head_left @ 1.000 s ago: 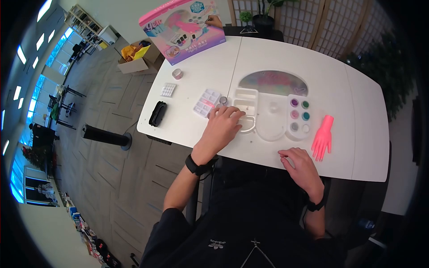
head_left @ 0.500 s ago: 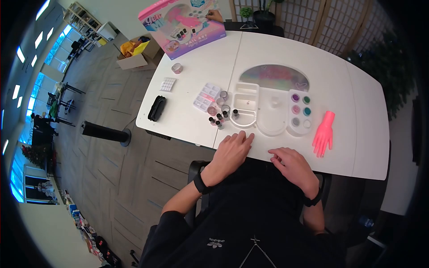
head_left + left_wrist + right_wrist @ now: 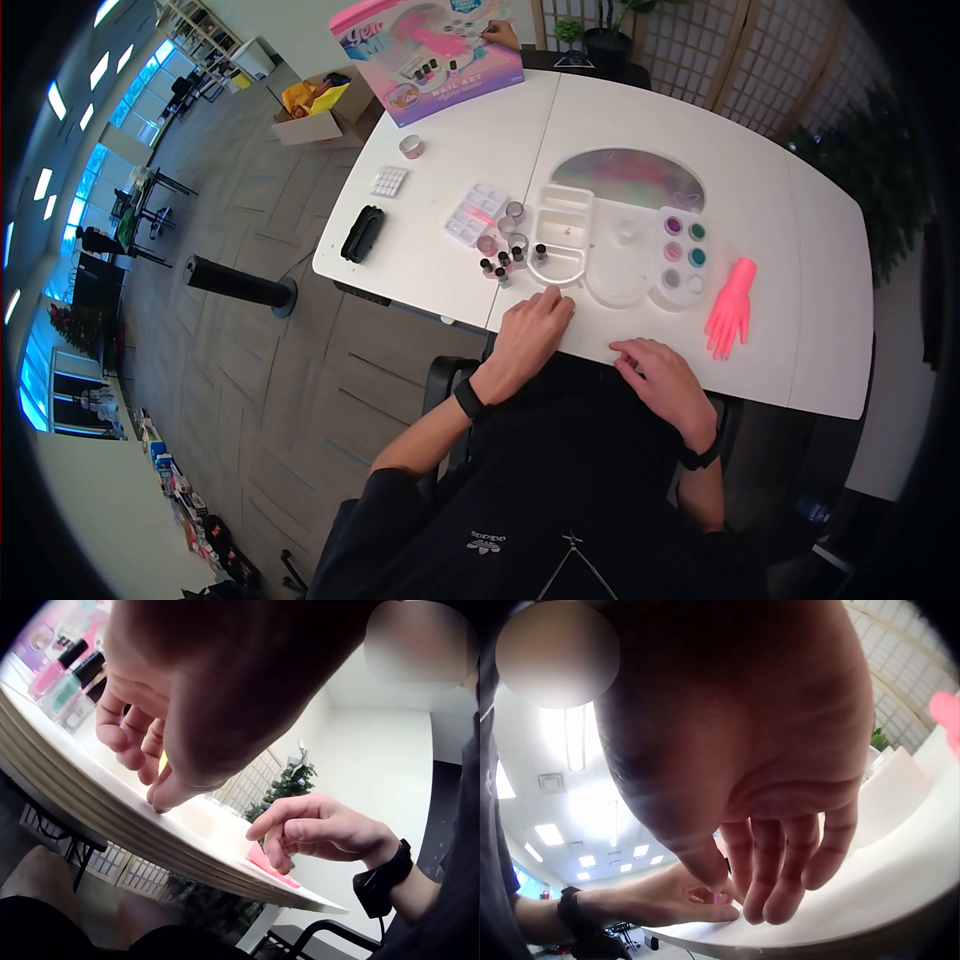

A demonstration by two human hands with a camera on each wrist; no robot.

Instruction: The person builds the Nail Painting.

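Observation:
My left hand (image 3: 532, 328) rests at the table's front edge below the white organizer tray (image 3: 563, 229), fingers loosely bent. A bit of yellow shows between its fingers in the left wrist view. Beside the tray's left side stand several nail polish bottles (image 3: 67, 690) with black caps, pink and green among them. One more black-capped bottle (image 3: 540, 251) is at the tray's front compartment. My right hand (image 3: 660, 378) hovers at the edge with loosely curled fingers and nothing in its grasp. The pink model hand (image 3: 732, 310) lies to its right, fingers toward me.
Left of the bottles are small round jars (image 3: 515, 211) and a divided clear case (image 3: 476, 213). A half-round mirror (image 3: 628, 178) stands behind the tray; a holder of coloured pots (image 3: 683, 258) sits at its right. Farther left lie a black case (image 3: 363, 234) and the toy box (image 3: 430, 60).
My left hand has drawn back from the tray and bottles to the table edge, uncovering them. The right hand has stayed near its place. The head view has shifted slightly.

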